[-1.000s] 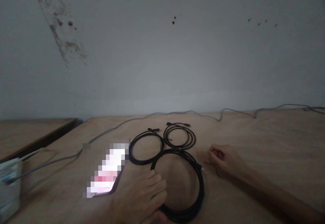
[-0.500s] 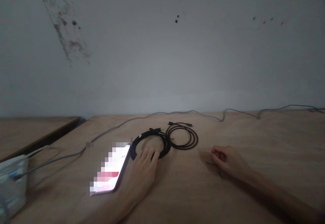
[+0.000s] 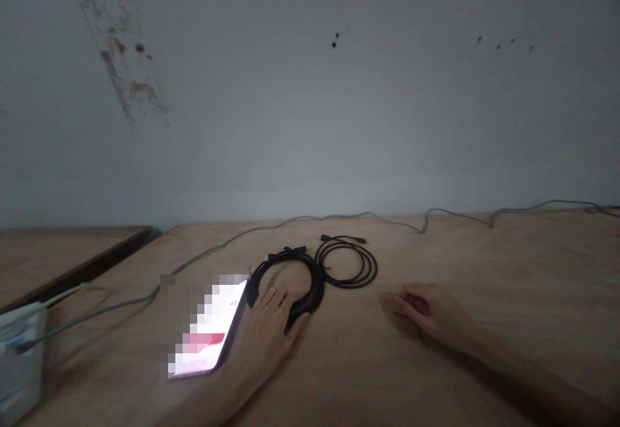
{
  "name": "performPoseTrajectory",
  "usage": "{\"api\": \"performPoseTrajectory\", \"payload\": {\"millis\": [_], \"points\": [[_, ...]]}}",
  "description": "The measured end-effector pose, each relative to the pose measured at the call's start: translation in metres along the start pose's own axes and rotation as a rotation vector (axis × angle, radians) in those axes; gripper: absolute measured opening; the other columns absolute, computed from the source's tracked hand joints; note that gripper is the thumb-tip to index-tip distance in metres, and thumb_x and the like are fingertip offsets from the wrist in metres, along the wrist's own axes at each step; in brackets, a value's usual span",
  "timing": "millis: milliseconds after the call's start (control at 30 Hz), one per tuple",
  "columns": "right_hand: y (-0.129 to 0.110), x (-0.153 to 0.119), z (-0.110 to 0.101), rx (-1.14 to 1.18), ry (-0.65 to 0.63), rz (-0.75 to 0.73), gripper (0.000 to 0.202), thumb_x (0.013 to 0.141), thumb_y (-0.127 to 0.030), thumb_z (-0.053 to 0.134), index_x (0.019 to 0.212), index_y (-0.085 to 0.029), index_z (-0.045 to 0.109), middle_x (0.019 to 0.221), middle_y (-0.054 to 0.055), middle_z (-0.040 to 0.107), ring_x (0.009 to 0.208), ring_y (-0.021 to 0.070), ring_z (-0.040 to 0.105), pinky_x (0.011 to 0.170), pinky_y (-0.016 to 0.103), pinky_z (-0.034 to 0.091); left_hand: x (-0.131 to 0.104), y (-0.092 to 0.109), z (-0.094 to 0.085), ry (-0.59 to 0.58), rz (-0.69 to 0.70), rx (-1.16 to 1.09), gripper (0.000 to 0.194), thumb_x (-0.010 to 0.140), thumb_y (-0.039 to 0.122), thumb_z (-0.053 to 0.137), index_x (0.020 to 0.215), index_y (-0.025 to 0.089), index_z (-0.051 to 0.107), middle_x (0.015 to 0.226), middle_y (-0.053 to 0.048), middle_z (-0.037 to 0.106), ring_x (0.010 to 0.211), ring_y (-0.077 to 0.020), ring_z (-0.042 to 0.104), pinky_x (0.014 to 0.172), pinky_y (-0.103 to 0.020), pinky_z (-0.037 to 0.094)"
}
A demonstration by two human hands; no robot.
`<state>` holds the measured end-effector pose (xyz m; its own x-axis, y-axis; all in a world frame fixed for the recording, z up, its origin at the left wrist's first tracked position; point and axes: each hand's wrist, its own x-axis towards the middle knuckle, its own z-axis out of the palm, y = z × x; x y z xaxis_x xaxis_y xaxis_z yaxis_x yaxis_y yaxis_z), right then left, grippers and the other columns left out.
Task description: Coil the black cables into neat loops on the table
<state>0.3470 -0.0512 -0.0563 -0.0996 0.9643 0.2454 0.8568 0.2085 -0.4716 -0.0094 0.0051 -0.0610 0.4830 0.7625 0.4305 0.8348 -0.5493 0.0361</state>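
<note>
My left hand [image 3: 271,323] lies over the near left part of a thick black cable coil [image 3: 316,285], its fingers spread and reaching inside the ring, its thumb apart on the right. Touching that coil on the right is a thinner black cable coil [image 3: 371,272], with its connectors at the top. To the right, my right hand [image 3: 423,307] rests on the table with its fingers curled together; a thin dark end shows at its fingertips. A phone [image 3: 213,330] with a lit screen lies just left of my left hand.
A long grey cable [image 3: 216,247] runs across the wooden table [image 3: 349,375] near the wall. At the left edge sits a white object [image 3: 29,369] with a cable against it. A dark gap [image 3: 97,262] separates another wooden surface on the left.
My left thumb has moved away from the fingers, and more of the thick coil's near right side shows. The thin wire at my right hand is less visible. The view has shifted slightly.
</note>
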Motion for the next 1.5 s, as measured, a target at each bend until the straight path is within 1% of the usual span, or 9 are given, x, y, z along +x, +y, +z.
{"api": "performPoseTrajectory", "payload": {"millis": [267,433,567,667,833,900,1067,1233,1500], "points": [[-0.003,-0.003,0.0,-0.006,-0.005,-0.055,0.04,0.098,-0.049,0.045,0.079,-0.022,0.067,0.071,0.004,0.068,0.065,0.0196,0.059,0.064,0.031,0.045,-0.001,-0.006,0.007,-0.044,0.047,0.029,0.03,0.103,0.027,0.044,0.116,0.014,0.068,0.124,-0.015,0.068,0.118,-0.0325,0.062,0.099,-0.049,0.052],[-0.007,-0.002,0.0,-0.074,0.019,-0.123,0.033,0.099,-0.039,0.045,0.084,-0.02,0.068,0.078,0.006,0.069,0.071,0.0206,0.062,0.068,0.033,0.049,-0.001,-0.007,0.009,-0.005,0.068,0.049,0.028,0.102,0.022,0.044,0.115,0.015,0.068,0.121,-0.014,0.07,0.115,-0.0314,0.065,0.097,-0.049,0.053],[-0.006,0.007,0.007,-0.128,0.017,-0.314,0.025,0.098,-0.026,0.047,0.11,-0.021,0.069,0.107,0.011,0.072,0.097,0.0248,0.067,0.087,0.04,0.054,-0.002,-0.007,0.008,-0.001,0.072,0.058,0.027,0.1,0.018,0.045,0.115,0.015,0.067,0.119,-0.015,0.07,0.114,-0.0318,0.065,0.096,-0.049,0.053],[-0.002,0.022,0.02,-0.199,0.052,-0.416,0.038,0.097,-0.022,0.049,0.132,-0.02,0.062,0.13,0.014,0.067,0.121,0.0289,0.06,0.105,0.047,0.049,-0.002,-0.007,0.009,0.008,0.071,0.054,0.028,0.1,0.017,0.043,0.113,0.014,0.068,0.119,-0.015,0.07,0.112,-0.032,0.065,0.096,-0.05,0.053],[-0.004,0.057,0.038,-0.322,-0.004,-0.491,0.055,0.092,-0.009,0.046,0.147,-0.013,0.049,0.148,0.017,0.055,0.135,0.0314,0.052,0.112,0.052,0.044,-0.001,-0.006,0.008,0.003,0.069,0.052,0.029,0.101,0.019,0.042,0.113,0.014,0.068,0.117,-0.015,0.071,0.111,-0.031,0.066,0.096,-0.049,0.054],[-0.008,0.069,0.041,-0.335,-0.027,-0.506,0.049,0.094,-0.009,0.046,0.142,-0.014,0.055,0.143,0.017,0.06,0.13,0.0295,0.056,0.109,0.051,0.046,-0.001,-0.004,0.006,0.003,0.072,0.038,0.03,0.102,0.02,0.041,0.115,0.014,0.067,0.119,-0.015,0.07,0.113,-0.0313,0.065,0.097,-0.05,0.053],[-0.015,0.084,0.038,-0.331,-0.056,-0.576,0.023,0.096,-0.015,0.053,0.111,-0.017,0.071,0.112,0.012,0.071,0.106,0.0251,0.064,0.098,0.043,0.052,-0.003,-0.001,-0.001,0.031,0.082,-0.031,0.029,0.102,0.023,0.043,0.118,0.015,0.066,0.123,-0.015,0.068,0.116,-0.0315,0.063,0.1,-0.052,0.052],[-0.017,0.079,0.028,-0.289,-0.003,-0.6,0.022,0.097,-0.013,0.051,0.11,-0.016,0.068,0.11,0.012,0.069,0.104,0.0257,0.063,0.096,0.042,0.052,-0.004,0.002,-0.005,0.058,0.095,-0.075,0.032,0.099,0.018,0.045,0.126,0.019,0.063,0.123,-0.012,0.068,0.116,-0.0298,0.063,0.1,-0.05,0.052],[0.001,0.065,0.027,-0.164,0.213,-0.472,0.025,0.102,-0.019,0.041,0.108,-0.018,0.065,0.105,0.012,0.07,0.099,0.0266,0.065,0.089,0.044,0.055,-0.001,0.004,-0.013,-0.011,0.079,-0.079,0.04,0.097,0.007,0.04,0.127,0.019,0.063,0.122,-0.012,0.068,0.112,-0.0274,0.064,0.096,-0.046,0.052]]}}
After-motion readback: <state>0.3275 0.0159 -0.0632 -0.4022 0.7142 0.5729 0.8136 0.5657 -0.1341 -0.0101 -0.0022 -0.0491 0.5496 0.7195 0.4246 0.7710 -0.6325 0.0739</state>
